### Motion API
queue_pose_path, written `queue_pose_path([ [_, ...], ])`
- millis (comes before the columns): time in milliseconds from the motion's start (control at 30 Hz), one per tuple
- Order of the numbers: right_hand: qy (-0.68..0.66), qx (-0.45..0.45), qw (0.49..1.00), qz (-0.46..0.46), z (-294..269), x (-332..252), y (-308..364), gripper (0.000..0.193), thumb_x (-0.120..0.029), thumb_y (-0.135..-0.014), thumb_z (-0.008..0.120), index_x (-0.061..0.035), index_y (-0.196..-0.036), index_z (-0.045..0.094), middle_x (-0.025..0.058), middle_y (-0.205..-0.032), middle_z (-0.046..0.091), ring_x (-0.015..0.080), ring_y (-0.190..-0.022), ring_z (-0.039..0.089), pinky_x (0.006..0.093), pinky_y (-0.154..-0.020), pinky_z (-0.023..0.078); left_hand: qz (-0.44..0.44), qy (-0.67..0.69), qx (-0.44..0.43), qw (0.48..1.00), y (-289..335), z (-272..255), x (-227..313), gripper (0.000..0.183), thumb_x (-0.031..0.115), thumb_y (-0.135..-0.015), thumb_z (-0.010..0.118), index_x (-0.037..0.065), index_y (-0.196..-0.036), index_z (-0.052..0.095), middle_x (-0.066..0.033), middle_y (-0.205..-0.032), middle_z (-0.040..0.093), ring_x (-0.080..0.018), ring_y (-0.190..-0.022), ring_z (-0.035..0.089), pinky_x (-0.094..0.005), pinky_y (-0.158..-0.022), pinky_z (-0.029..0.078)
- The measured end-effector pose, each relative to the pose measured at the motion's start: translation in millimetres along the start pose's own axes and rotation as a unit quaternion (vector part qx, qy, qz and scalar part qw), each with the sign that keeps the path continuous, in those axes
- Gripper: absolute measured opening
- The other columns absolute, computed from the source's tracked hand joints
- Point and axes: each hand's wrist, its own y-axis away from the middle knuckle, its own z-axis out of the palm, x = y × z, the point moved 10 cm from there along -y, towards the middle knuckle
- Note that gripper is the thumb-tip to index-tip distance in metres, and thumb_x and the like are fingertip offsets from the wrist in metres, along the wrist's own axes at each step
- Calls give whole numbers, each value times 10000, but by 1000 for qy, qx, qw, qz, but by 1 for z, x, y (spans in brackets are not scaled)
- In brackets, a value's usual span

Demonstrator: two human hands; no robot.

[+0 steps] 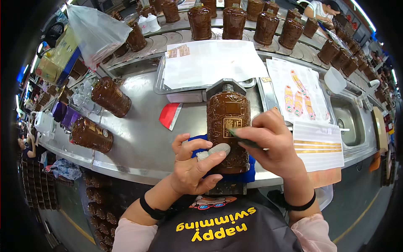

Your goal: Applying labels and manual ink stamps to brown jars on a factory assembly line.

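Observation:
In front of me a brown, embossed bottle (224,109) lies with its neck pointing away, a gold square label on its face. A blue cloth (251,170) shows beneath it. My left hand (189,166) is at the bottle's lower left, its fingers closed round a pale grey oval pad (220,148) whose material I cannot make out. Over the bottle's right side, my right hand (273,138) pinches a thin dark green flat piece (244,139) at the edge of the label. Part of the bottle is hidden by both hands.
A red scraper (168,116) lies left of the bottle. Two brown bottles (93,135) lie further left. Beyond is a tray (159,77) covered with white paper. Decal sheets (300,94), gold strips (317,147) and a sink (348,119) are right. Bottles line the curved conveyor (180,35); a person (321,10) sits beyond.

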Motion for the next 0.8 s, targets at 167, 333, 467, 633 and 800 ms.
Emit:
queue_pose_path([
  [167, -234, 203, 888, 339, -22, 70, 73, 180, -125, -913, 655, -3, -1038, 613, 33, -871, 638, 79, -738, 560, 222, -670, 457, 105, -33, -117, 987, -34, 16, 21, 438, 451, -899, 580, 133, -1191, 651, -11, -847, 682, -207, -1052, 559, -478, -1053, 240],
  [333, -215, 196, 894, 341, -21, 73, 81, 177, -114, -901, 658, 5, -1025, 618, 39, -843, 649, 73, -739, 568, 218, -667, 458, 77, 21, -140, 987, -62, 30, 3, 472, 500, -931, 517, 120, -1179, 647, 12, -849, 661, -220, -1063, 492, -476, -1055, 229],
  [467, -208, 174, 895, 354, -22, 75, 78, 168, -106, -890, 656, 7, -1009, 621, 35, -827, 655, 75, -726, 577, 222, -651, 463, 23, 42, -121, 992, -69, 31, -15, 426, 451, -940, 533, 112, -1168, 656, -20, -991, 670, -240, -1076, 480, -462, -1052, 228],
  [633, -193, 82, 936, 282, -12, 62, 43, 147, -78, -849, 651, 5, -969, 633, 57, -775, 656, 94, -660, 598, 231, -605, 467, -30, 31, -64, 997, -55, 26, -36, 390, 379, -947, 542, 97, -1196, 645, -51, -1095, 652, -259, -1106, 453, -449, -1023, 255],
  [800, 21, 31, 999, 14, -5, 16, -17, 292, -40, -684, 762, -85, -954, 663, 72, -821, 558, 291, -774, 560, 397, -680, 439, -91, 17, 13, 996, -24, 13, -45, 479, 376, -945, 534, 31, -1274, 584, -117, -1155, 620, -311, -1141, 439, -437, -1013, 287],
])
